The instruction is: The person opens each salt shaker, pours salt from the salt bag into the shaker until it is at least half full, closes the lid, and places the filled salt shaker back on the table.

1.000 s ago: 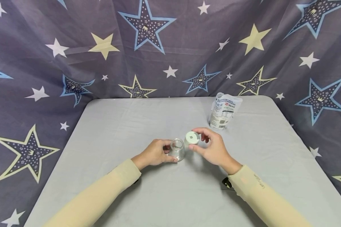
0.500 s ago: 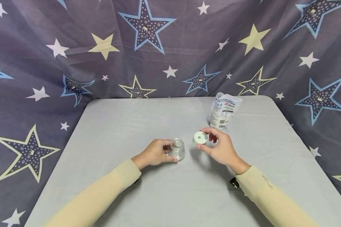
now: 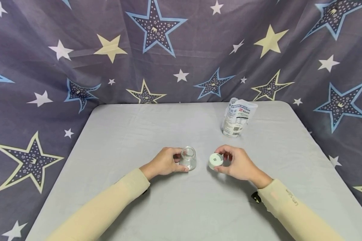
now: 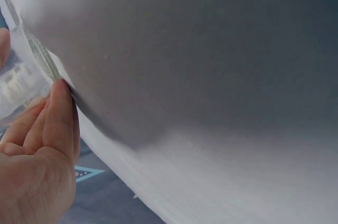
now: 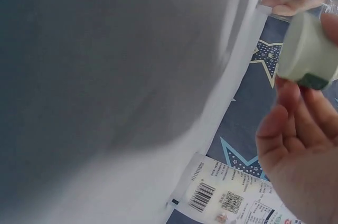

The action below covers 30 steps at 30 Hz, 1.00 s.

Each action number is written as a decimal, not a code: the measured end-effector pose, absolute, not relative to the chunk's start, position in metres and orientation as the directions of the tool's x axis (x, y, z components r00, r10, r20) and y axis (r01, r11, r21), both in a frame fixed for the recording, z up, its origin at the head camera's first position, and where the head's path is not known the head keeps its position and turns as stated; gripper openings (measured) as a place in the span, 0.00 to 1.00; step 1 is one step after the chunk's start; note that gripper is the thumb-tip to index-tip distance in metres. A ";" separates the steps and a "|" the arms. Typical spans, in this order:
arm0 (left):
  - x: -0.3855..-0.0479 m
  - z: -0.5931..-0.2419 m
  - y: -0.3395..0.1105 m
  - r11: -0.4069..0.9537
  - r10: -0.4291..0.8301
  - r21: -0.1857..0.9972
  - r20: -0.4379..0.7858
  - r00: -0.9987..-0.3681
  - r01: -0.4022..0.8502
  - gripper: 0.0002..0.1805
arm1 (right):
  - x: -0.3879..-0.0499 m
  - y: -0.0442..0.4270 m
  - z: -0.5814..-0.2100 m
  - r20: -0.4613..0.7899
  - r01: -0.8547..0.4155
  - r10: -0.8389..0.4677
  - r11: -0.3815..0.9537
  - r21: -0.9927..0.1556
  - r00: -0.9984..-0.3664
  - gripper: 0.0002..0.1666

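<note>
My left hand point(image 3: 164, 163) holds a clear glass jar point(image 3: 191, 163) from its left side, thumb at the front and fingers behind. The jar stands upright with its round mouth uncovered. In the left wrist view only part of the jar point(image 4: 21, 84) shows at the left edge, beside my fingers point(image 4: 58, 118). To the right of the jar, my right hand point(image 3: 240, 164) pinches a pale green cap point(image 3: 216, 160) between thumb and fingers. A small dark square marks its top. The right wrist view shows the cap's point(image 5: 306, 49) smooth side with a dark green patch.
A white printed pouch point(image 3: 237, 118) stands upright at the back right, behind my right hand. Grey cloth point(image 3: 129, 134) covers the table. A dark curtain with stars point(image 3: 181, 60) hangs behind the far edge and along both sides.
My right hand has carried the cap away from the jar, to the right, then closer to me and lower. My left hand and the jar have stayed in place.
</note>
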<state>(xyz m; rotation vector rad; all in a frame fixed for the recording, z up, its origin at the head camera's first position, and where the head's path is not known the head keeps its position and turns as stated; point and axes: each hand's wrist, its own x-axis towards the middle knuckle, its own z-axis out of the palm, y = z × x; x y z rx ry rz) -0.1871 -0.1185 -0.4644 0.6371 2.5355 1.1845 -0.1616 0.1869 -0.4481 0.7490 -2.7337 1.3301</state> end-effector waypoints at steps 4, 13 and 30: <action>-0.187 -0.464 -0.119 0.569 0.493 0.776 -0.058 -0.868 0.272 0.35 | -0.159 0.188 -0.453 0.159 -0.428 -0.488 0.510 -0.747 -0.858 0.29; -0.184 -0.463 -0.120 0.573 0.483 0.780 -0.074 -0.873 0.251 0.36 | -0.152 0.188 -0.454 0.030 -0.427 -0.616 0.509 -0.747 -0.787 0.29; -0.183 -0.463 -0.118 0.569 0.487 0.777 -0.056 -0.872 0.268 0.39 | -0.151 0.190 -0.455 0.025 -0.453 -0.653 0.498 -0.739 -0.757 0.33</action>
